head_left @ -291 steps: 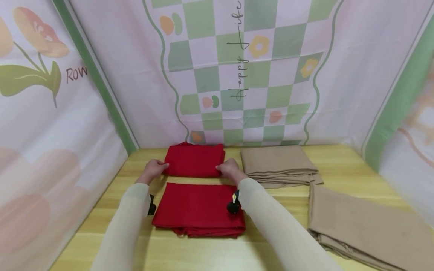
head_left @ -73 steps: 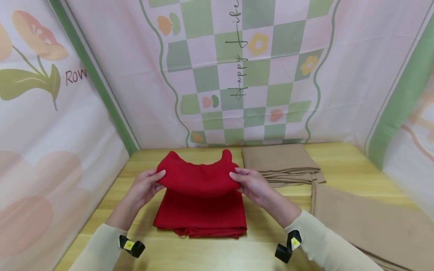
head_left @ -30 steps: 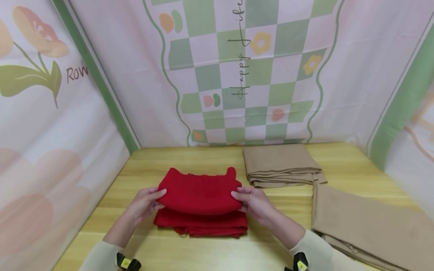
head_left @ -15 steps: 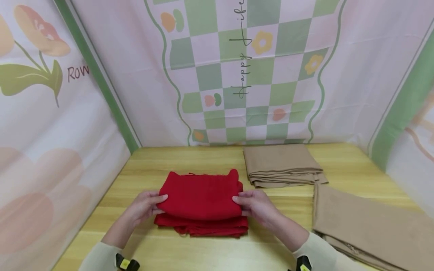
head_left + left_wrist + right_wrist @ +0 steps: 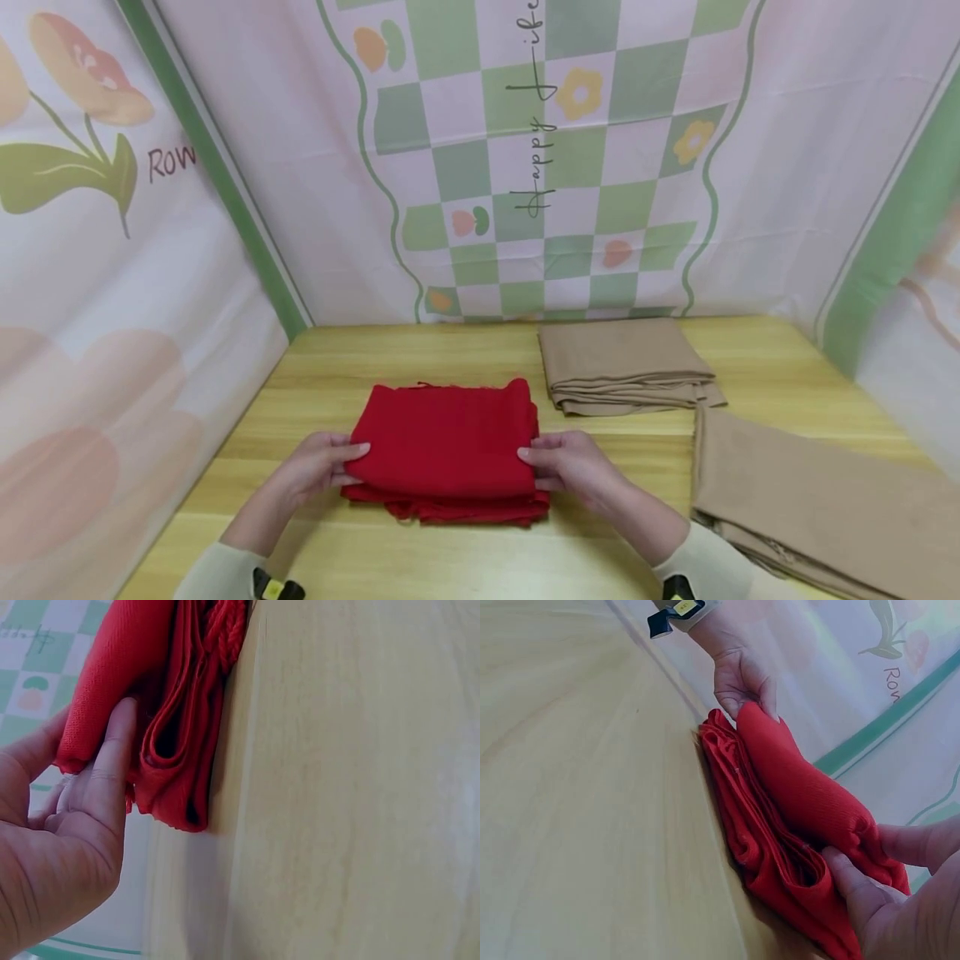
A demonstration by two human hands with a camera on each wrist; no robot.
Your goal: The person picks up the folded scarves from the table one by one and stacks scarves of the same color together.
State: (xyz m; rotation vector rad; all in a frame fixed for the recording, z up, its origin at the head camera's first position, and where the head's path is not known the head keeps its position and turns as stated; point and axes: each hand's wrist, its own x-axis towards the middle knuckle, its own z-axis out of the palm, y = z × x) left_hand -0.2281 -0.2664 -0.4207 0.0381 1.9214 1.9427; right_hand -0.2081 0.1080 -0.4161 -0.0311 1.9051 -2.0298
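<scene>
A folded red cloth [image 5: 442,437] lies on top of a second folded red cloth [image 5: 480,510], its near edge slightly short of the lower one's. My left hand [image 5: 318,467] pinches the upper cloth's left side, thumb above and fingers beneath. On the opposite side my right hand [image 5: 573,467] holds it the same way. In the left wrist view, the fingers [image 5: 112,765] reach in between the upper cloth and the layered folds [image 5: 180,742] of the lower one. The right wrist view shows both hands at the two ends of the upper cloth [image 5: 802,780].
Two folded beige cloths lie to the right: one beige cloth [image 5: 615,354] at the back and a larger beige cloth [image 5: 810,492] nearer the front right. They sit on a wooden table [image 5: 420,567]. Printed curtains [image 5: 465,167] stand behind and along both sides.
The upper red cloth was gripped at the back of the table, lifted, brought toward me and lowered onto the front red cloth. Over the last half second both hands sank slightly with it.
</scene>
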